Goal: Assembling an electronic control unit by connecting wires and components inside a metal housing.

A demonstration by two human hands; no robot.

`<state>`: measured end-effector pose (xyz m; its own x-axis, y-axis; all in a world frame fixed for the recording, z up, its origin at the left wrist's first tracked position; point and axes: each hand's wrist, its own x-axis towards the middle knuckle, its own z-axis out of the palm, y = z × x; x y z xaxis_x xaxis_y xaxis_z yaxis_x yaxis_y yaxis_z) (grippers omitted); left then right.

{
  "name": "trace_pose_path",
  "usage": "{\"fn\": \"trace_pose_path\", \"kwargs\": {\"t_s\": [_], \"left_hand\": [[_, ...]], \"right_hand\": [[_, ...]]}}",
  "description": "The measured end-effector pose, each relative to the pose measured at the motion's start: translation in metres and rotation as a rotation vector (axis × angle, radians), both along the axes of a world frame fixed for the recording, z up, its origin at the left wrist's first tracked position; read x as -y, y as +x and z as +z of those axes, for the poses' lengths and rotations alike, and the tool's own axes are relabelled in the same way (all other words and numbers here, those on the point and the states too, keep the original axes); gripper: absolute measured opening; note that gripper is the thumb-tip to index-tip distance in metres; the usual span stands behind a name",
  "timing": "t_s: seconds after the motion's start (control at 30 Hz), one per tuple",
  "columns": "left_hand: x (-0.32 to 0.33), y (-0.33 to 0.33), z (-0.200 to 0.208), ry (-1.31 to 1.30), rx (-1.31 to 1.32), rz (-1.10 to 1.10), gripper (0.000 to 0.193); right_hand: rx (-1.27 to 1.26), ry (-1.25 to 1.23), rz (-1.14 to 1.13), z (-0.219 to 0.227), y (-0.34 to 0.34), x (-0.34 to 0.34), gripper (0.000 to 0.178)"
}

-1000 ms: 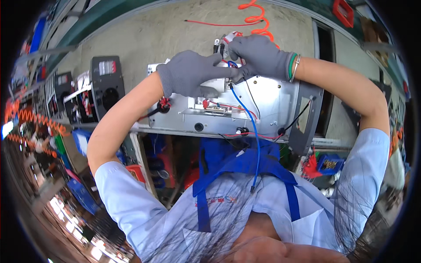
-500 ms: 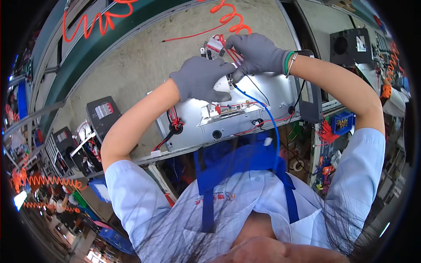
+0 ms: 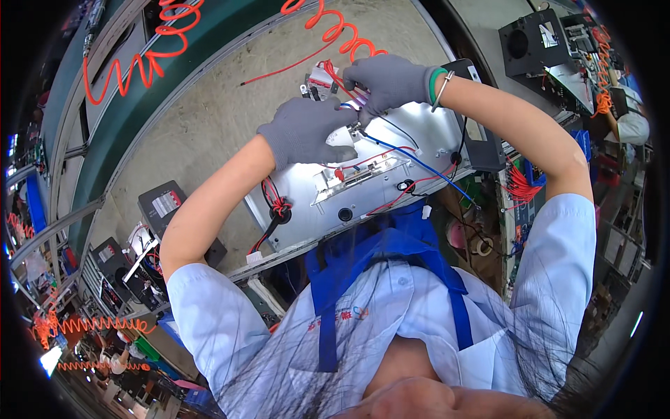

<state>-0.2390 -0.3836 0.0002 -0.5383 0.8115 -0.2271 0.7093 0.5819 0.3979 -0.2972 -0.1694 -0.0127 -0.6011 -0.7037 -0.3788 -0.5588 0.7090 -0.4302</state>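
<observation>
Both hands wear grey gloves and meet over the far edge of a silvery sheet-metal panel (image 3: 307, 216). My left hand (image 3: 307, 133) is closed around a white rounded part (image 3: 342, 138) with metal fittings, its thumb on the near side. Just right of it, my right hand (image 3: 387, 84) bends its fingers down among the wires at that part; the fingertips are partly hidden. Red wires (image 3: 333, 73) rise between the hands, beside a silver labelled block (image 3: 321, 85). From the right fingertips a blue cable (image 3: 419, 162) runs across the panel to the near right.
Red wires pass through a black grommet (image 3: 280, 211) at the panel's left. Black housings stand left (image 3: 164, 202) and right (image 3: 481, 143) of it. Orange coiled hoses (image 3: 335, 28) hang above the bench (image 3: 230, 119). A bundle of red leads (image 3: 520, 185) lies at the right.
The blue cable, which curved down toward my apron, now stretches straighter toward the right. My hands stay together at the white part, while the whole view has turned slightly.
</observation>
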Motion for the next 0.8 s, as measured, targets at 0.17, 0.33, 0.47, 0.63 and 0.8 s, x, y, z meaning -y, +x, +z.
{"fn": "trace_pose_path", "kwargs": {"t_s": [0.17,0.33,0.47,0.63,0.8], "left_hand": [[-0.004,-0.002,0.004,-0.037,0.010,-0.009,0.056],[-0.003,-0.002,0.003,-0.059,0.015,-0.014,0.055],[-0.005,-0.001,0.003,-0.012,0.038,0.003,0.049],[-0.003,-0.003,-0.002,0.044,0.029,-0.025,0.049],[-0.002,0.000,-0.002,-0.047,0.018,0.002,0.051]], "right_hand": [[0.120,-0.163,-0.121,-0.009,-0.003,-0.010,0.051],[0.321,0.111,-0.184,0.007,-0.020,0.011,0.036],[0.344,0.122,-0.167,0.009,-0.034,0.030,0.031],[-0.205,0.255,0.042,0.027,-0.032,0.054,0.034],[-0.319,-0.043,-0.113,0.032,0.005,0.035,0.023]]}}
